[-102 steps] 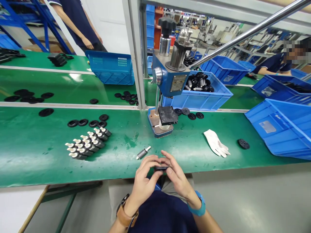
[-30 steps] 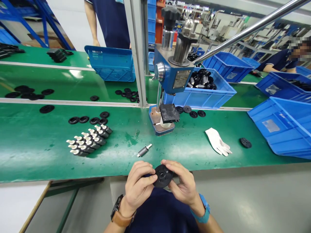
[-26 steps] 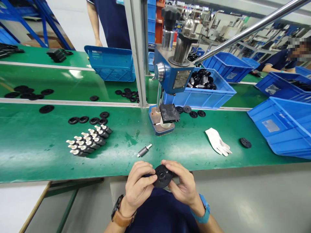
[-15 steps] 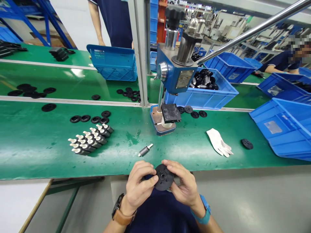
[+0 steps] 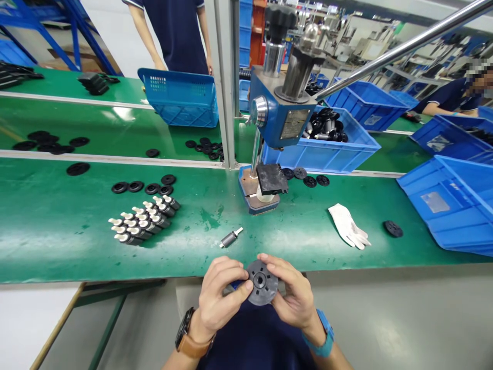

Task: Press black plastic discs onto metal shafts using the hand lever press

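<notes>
Between my two hands is a round black plastic disc [image 5: 263, 294] with a central hole and small slots around it, its face tilted up at me. My left hand [image 5: 223, 293] pinches its left edge between thumb and fingers. On the other side my right hand [image 5: 290, 290] grips the right rim. Both hands are just off the bench's front edge. Beyond them a small black cylinder with a white shaft [image 5: 230, 238] lies on the green bench top [image 5: 292, 246]. Several similar shafted cylinders [image 5: 144, 223] stand grouped at the left.
A blue hand press [image 5: 285, 113] with a long lever [image 5: 400, 49] stands ahead. A white glove [image 5: 348, 226] and a black disc [image 5: 393, 228] lie at right, near a blue bin [image 5: 454, 205]. Black rings [image 5: 135, 187] lie at left. Another person [image 5: 175, 36] stands across the bench.
The disc has tilted slightly in my hands, so its face and slots now show lighter and clearer. The person across the bench has shifted left.
</notes>
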Action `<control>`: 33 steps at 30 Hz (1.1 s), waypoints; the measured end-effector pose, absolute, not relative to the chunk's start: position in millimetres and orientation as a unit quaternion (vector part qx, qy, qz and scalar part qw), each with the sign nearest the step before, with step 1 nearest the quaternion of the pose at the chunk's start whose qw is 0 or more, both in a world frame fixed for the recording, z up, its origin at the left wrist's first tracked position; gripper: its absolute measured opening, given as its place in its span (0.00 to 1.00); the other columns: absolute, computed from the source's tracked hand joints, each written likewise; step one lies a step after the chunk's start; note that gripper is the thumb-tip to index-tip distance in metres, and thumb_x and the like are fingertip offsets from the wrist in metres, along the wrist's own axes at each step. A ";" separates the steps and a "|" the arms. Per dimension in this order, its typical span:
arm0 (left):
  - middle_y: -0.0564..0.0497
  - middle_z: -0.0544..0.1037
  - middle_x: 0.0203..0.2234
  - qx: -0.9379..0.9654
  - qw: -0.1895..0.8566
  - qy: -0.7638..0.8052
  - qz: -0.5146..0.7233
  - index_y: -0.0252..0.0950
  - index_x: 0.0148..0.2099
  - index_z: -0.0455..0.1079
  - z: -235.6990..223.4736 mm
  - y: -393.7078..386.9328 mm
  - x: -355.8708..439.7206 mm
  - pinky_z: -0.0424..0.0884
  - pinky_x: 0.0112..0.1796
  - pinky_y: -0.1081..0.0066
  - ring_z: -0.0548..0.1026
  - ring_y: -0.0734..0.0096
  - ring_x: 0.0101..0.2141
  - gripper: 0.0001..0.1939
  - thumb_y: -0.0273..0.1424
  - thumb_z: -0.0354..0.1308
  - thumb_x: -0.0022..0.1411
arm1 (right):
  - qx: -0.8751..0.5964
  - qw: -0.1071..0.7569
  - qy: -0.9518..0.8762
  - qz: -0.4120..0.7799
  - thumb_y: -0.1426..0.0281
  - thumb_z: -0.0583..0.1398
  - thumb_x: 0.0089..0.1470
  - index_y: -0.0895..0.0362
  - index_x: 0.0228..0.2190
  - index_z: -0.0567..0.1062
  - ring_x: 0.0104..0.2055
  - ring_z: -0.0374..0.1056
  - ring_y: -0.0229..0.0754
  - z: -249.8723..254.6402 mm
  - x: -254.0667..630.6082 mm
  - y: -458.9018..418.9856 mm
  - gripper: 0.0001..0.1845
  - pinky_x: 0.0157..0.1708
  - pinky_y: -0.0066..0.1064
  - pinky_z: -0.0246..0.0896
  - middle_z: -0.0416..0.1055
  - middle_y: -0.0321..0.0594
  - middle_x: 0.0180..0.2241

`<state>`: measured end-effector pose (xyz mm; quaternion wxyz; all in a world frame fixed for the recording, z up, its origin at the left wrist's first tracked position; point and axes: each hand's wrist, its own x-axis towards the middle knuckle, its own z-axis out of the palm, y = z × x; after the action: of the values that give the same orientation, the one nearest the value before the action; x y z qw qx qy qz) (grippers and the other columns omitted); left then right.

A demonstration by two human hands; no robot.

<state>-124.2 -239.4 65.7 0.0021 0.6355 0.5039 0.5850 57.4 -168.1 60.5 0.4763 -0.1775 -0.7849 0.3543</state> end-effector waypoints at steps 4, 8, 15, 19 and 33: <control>0.50 0.81 0.35 0.638 -0.011 0.501 0.585 0.42 0.40 0.77 64.0 -239.0 -122.9 0.78 0.39 0.61 0.79 0.66 0.36 0.08 0.23 0.63 0.67 | -0.182 0.476 -0.784 0.355 0.84 0.60 0.56 0.49 0.62 0.69 0.56 0.78 0.51 62.4 57.6 -168.8 0.35 0.52 0.45 0.80 0.78 0.49 0.57; 0.51 0.80 0.35 0.648 -0.036 0.474 0.594 0.41 0.40 0.77 58.9 -237.0 -122.8 0.78 0.39 0.60 0.79 0.66 0.38 0.11 0.18 0.63 0.65 | -0.176 0.484 -0.780 0.356 0.85 0.59 0.55 0.49 0.62 0.69 0.55 0.78 0.51 64.7 57.7 -168.2 0.37 0.52 0.45 0.79 0.78 0.48 0.56; 0.51 0.81 0.38 0.653 -0.015 0.461 0.601 0.41 0.43 0.77 49.3 -235.0 -125.0 0.80 0.38 0.59 0.80 0.65 0.39 0.14 0.16 0.62 0.63 | -0.179 0.485 -0.782 0.349 0.84 0.60 0.56 0.50 0.62 0.69 0.54 0.79 0.52 64.4 55.6 -169.8 0.34 0.52 0.46 0.79 0.79 0.49 0.54; 0.50 0.82 0.37 0.636 0.015 0.467 0.614 0.40 0.42 0.77 45.3 -231.1 -124.0 0.82 0.37 0.60 0.81 0.64 0.39 0.16 0.13 0.60 0.63 | -0.208 0.457 -0.807 0.311 0.74 0.61 0.59 0.47 0.62 0.69 0.52 0.80 0.52 55.6 62.7 -156.5 0.30 0.50 0.43 0.81 0.80 0.43 0.53; 0.50 0.81 0.32 0.435 0.168 0.573 0.674 0.37 0.34 0.76 53.0 -224.3 -113.2 0.79 0.37 0.70 0.81 0.67 0.35 0.07 0.31 0.72 0.60 | -0.664 0.296 -0.665 0.174 0.64 0.64 0.65 0.59 0.57 0.72 0.58 0.71 0.55 22.8 148.0 167.3 0.22 0.59 0.55 0.67 0.72 0.51 0.58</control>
<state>-113.2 -224.3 53.0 0.1679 0.4348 0.5729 0.6742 148.0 167.3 22.8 0.2958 -0.6636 -0.6647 0.1741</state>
